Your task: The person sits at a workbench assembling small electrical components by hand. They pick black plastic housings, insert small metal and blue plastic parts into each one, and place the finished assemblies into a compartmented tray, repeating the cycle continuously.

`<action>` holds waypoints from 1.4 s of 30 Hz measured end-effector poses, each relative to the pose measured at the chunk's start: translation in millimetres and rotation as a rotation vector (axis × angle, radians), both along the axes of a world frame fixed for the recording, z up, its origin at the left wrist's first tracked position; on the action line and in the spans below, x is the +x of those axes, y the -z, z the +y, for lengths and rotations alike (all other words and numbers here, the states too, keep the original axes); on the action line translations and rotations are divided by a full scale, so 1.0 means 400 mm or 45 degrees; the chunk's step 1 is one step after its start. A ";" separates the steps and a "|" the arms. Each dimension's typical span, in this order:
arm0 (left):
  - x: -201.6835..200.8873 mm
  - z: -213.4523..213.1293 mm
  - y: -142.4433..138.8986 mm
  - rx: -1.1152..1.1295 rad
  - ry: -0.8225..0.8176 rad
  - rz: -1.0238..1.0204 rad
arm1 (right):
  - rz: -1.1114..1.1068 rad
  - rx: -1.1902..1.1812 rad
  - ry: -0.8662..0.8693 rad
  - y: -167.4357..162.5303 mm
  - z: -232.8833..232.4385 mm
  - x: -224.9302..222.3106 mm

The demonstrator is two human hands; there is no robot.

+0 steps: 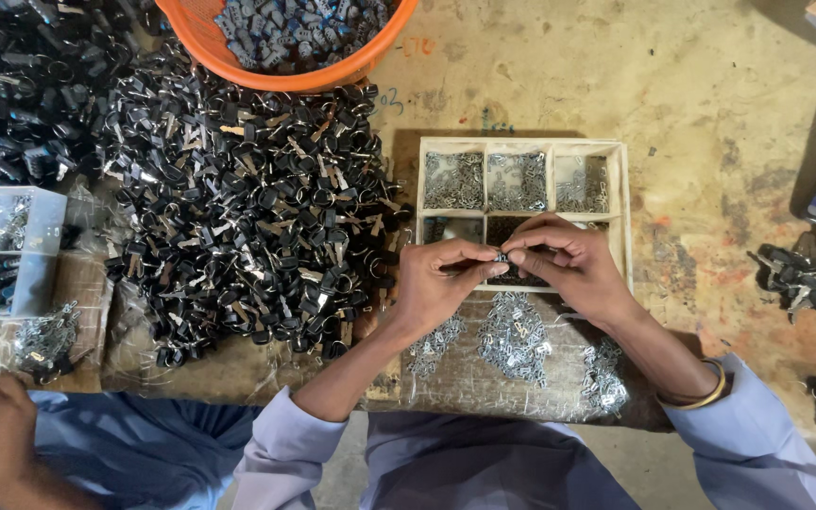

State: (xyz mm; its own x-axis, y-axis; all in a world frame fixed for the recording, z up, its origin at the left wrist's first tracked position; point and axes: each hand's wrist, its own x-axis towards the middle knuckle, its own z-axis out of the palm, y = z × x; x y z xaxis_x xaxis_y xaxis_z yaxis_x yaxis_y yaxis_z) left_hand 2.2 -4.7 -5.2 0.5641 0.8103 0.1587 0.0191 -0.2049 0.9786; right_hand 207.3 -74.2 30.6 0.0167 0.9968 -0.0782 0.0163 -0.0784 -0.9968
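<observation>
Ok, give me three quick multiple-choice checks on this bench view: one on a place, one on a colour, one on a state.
1. Where is the wooden tray?
A. right of the black pile
B. inside the bowl
C. on the person's lap

2. What colour is the bowl?
A. green
B. orange
C. white

3. How are the left hand and right hand placed?
A. flat on the table, far apart
B. both inside the bowl
C. fingertips together, pinching a small part

Answers:
1 A: the tray lies to the right of the black pile.
2 B: its rim shows orange at the top edge.
3 C: both hands meet over the tray around the small part.
</observation>
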 end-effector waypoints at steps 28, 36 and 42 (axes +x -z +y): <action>0.000 -0.001 -0.018 -0.057 -0.017 -0.006 | -0.271 0.222 0.019 -0.013 -0.001 0.009; 0.000 -0.002 -0.004 -0.003 -0.024 -0.002 | -0.506 0.066 0.092 -0.012 -0.007 -0.003; -0.001 -0.003 -0.007 -0.001 -0.022 -0.001 | -0.556 0.293 -0.033 -0.034 0.001 0.005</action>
State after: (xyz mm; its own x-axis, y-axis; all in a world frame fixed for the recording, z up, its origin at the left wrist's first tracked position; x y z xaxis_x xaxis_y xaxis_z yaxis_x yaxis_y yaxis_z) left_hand 1.7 -6.0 -2.4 0.5496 0.8203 0.1584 0.0222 -0.2039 0.9787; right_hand 209.1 -73.7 44.1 -0.0264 0.9879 0.1527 0.4353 0.1489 -0.8879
